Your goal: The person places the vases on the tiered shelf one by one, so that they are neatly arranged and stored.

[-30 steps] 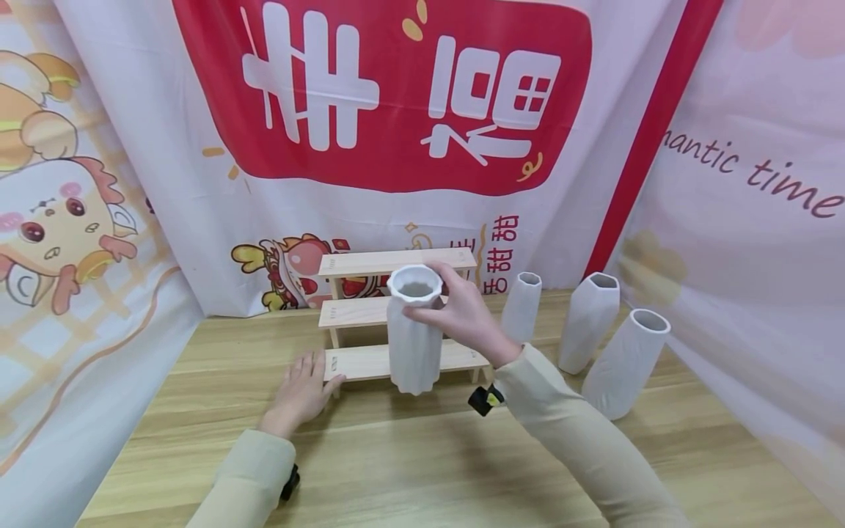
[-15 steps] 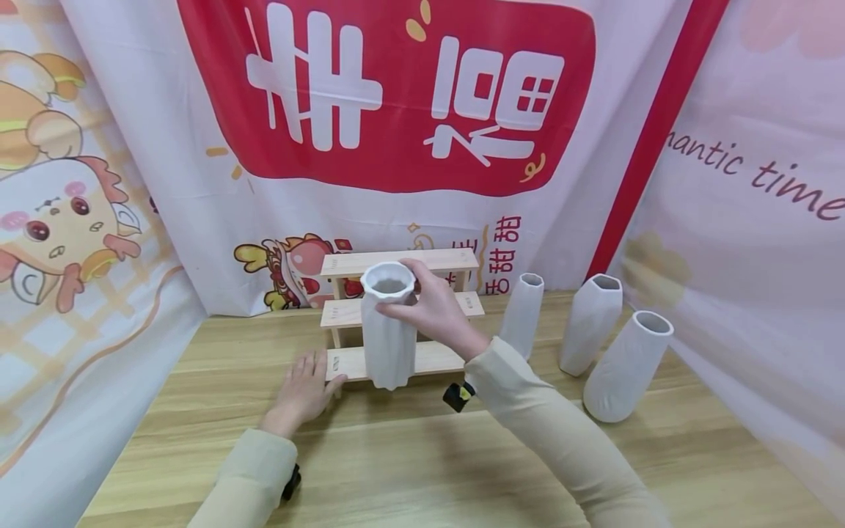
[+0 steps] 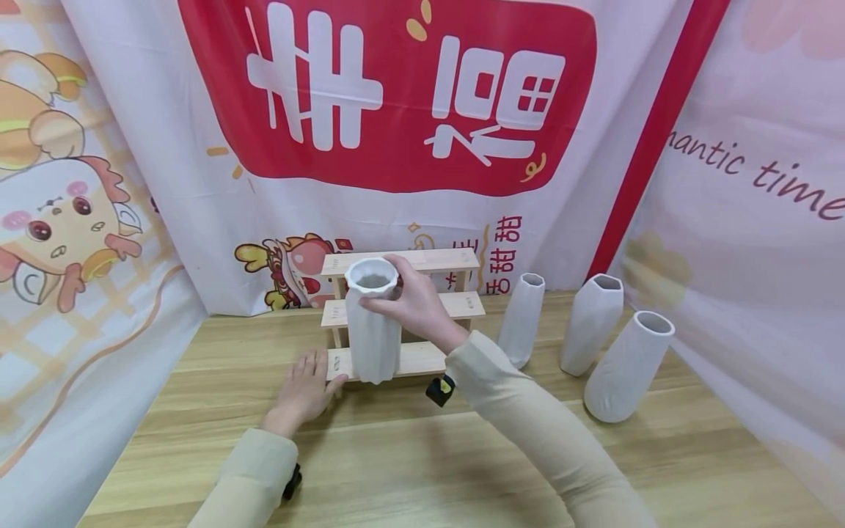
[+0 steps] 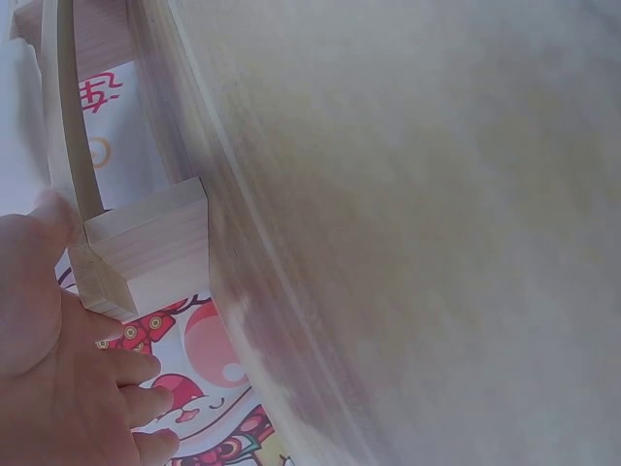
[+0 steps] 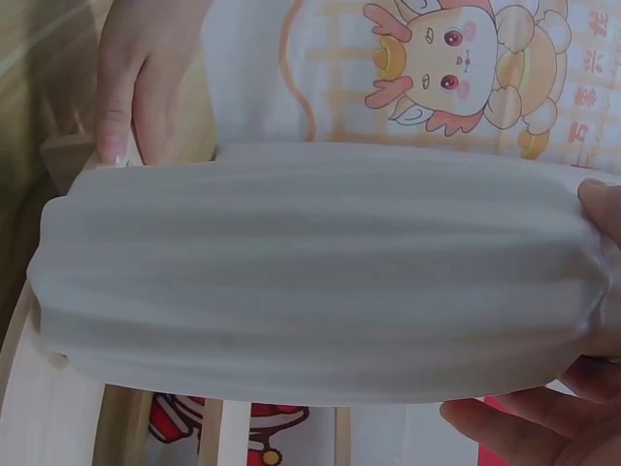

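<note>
My right hand point(image 3: 417, 302) grips a white fluted vase point(image 3: 373, 339) near its scalloped rim, thumb in front and fingers behind. The vase is upright, its base overlapping the left part of the lowest step of a three-tier wooden display shelf point(image 3: 422, 358). In the right wrist view the vase's ribbed side point(image 5: 310, 277) fills the middle, its base end close over the shelf board point(image 5: 49, 408). My left hand point(image 3: 305, 389) rests against the left end of the lowest step. Its thumb touches the board's edge point(image 4: 73, 136) and the other fingers extend past the end.
Three more white vases stand on the wooden table point(image 3: 370, 462) right of the shelf: a slim one point(image 3: 521, 323), a faceted one point(image 3: 591, 326) and a rounder one point(image 3: 627, 370). A printed cloth point(image 3: 409, 161) hangs close behind the shelf, with more cloth on both sides.
My right hand has carried the fluted vase leftward along the front of the shelf, to the left part of the lowest step. My left hand has stayed at the shelf's end.
</note>
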The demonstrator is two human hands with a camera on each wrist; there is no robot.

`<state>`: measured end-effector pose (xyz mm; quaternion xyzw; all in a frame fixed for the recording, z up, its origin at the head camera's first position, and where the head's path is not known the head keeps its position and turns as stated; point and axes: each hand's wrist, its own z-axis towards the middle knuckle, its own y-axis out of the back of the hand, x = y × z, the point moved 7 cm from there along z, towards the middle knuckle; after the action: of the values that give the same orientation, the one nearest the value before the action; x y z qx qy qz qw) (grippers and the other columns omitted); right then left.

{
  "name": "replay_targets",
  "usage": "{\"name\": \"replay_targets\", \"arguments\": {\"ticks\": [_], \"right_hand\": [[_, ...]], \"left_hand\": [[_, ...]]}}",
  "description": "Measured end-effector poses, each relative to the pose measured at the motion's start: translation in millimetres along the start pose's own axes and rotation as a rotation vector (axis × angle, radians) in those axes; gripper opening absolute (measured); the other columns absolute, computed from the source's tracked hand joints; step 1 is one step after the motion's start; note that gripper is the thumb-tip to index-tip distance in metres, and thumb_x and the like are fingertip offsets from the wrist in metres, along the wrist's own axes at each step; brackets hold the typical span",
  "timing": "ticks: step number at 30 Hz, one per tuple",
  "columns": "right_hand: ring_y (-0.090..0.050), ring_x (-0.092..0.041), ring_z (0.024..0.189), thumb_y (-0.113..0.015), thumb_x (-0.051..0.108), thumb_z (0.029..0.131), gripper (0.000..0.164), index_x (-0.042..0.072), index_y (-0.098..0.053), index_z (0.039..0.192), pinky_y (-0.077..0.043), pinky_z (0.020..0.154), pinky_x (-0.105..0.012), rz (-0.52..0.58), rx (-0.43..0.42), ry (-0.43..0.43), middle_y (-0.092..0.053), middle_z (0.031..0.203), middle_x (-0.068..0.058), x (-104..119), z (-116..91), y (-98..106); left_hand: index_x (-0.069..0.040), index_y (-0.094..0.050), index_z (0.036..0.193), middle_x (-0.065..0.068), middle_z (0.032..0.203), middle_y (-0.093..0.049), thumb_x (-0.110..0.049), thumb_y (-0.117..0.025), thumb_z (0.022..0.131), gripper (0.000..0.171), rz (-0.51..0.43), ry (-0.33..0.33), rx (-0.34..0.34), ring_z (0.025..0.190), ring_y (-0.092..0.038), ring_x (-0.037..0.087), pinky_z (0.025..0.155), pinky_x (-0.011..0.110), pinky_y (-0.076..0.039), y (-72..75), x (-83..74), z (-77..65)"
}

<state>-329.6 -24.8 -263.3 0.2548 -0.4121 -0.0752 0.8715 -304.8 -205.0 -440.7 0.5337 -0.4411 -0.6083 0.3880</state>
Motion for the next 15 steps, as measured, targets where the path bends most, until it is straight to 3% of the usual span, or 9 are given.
{"name": "replay_targets", "arguments": {"ticks": [15], "right_hand": [[-0.058,-0.013,0.095,-0.079,0.024,0.073,0.066,0.009,-0.047,0.128,-0.049,0.075,-0.026,-0.020,0.009,-0.001,-0.061,0.109,-0.003,-4,8,-12]], "left_hand": [[0.012,-0.011,0.142,0.036,0.143,-0.012,-0.039,-0.036,0.099,0.071,-0.006,0.011,0.020,0.131,-0.009,0.049,0.105,0.058,-0.006,-0.2,0.9,-0.4]]}}
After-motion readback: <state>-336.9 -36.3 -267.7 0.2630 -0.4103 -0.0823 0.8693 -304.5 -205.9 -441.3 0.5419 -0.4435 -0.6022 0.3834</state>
